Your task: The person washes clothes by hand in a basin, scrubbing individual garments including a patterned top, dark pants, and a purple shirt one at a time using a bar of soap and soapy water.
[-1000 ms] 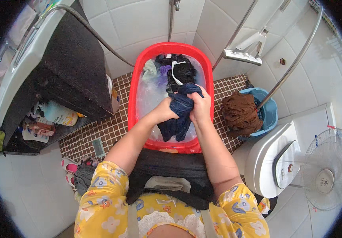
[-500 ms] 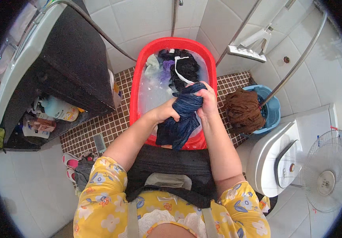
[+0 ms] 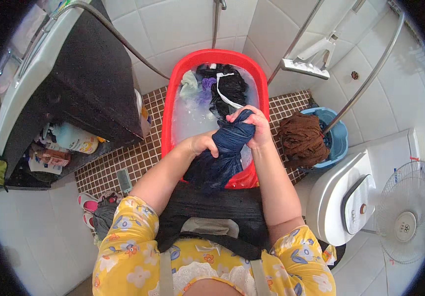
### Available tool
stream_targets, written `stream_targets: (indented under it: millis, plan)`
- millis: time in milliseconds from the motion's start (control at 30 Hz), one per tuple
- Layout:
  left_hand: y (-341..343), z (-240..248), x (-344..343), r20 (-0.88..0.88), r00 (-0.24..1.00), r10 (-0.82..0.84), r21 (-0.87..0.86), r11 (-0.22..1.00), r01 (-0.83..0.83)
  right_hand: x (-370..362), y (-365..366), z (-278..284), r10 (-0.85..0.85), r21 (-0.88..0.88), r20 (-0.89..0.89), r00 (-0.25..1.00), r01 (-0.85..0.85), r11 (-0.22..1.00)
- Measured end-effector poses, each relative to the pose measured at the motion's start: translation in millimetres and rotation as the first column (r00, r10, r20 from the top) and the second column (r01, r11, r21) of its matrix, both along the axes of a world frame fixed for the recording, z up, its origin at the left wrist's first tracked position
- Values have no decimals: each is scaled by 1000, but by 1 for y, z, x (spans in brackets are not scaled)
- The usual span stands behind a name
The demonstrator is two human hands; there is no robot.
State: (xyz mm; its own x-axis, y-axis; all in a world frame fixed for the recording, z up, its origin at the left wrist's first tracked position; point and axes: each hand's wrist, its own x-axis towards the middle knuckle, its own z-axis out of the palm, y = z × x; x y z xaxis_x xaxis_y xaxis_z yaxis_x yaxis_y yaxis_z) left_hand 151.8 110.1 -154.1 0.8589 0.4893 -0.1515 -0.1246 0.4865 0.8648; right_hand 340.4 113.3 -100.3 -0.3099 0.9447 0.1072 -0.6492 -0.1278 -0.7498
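Both my hands grip a wet, twisted dark blue garment [image 3: 232, 138] above the near side of a red plastic tub [image 3: 166, 118]. My left hand [image 3: 203, 144] is closed round its left side, thumb on top. My right hand [image 3: 255, 126] is wrapped round its upper right end. The loose lower part hangs over the tub's near rim, towards my lap. In the cloudy water lie black clothes [image 3: 232, 91] with a white strap [image 3: 226, 96], a purple cloth [image 3: 209, 85] and a pale green cloth [image 3: 188, 84]. What the garment is exactly cannot be made out.
At right, a brown mop head [image 3: 302, 138] rests on a blue bucket [image 3: 339, 140], beside a white lidded appliance [image 3: 338, 202] and a fan [image 3: 406, 226]. A dark cabinet [image 3: 94, 74] with bottles stands at left. Pink-and-white shoes [image 3: 89, 203] and a grey cloth [image 3: 105, 217] lie nearby.
The garment's upper end has been turned and bunched tighter. Its loose lower part has swung left, nearer to me. My right hand has shifted slightly down with its grip kept.
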Motion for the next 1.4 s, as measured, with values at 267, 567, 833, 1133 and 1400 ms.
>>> stream_targets:
  millis: [267,567,833,1133,1400]
  plan:
    - [1,23,4,-102,987,122,32,992,-119,6,-1,0,-40,-120,-15,999,38,992]
    - [-37,162,-35,-207,626,752,925,358,-124,17,1,-14,-114,-317,42,993,122,941]
    - [-152,209,-177,-249,255,934,958,199,206,36,-8,-31,44,-386,469,882,160,909]
    - [-353,48,-393,-658,-523,542,711,677,-194,35,-9,-42,38,-404,540,841,219,888]
    - [-453,-104,-353,-618,-779,106,201,979,-25,23,1,-51,61,-425,547,835,214,880]
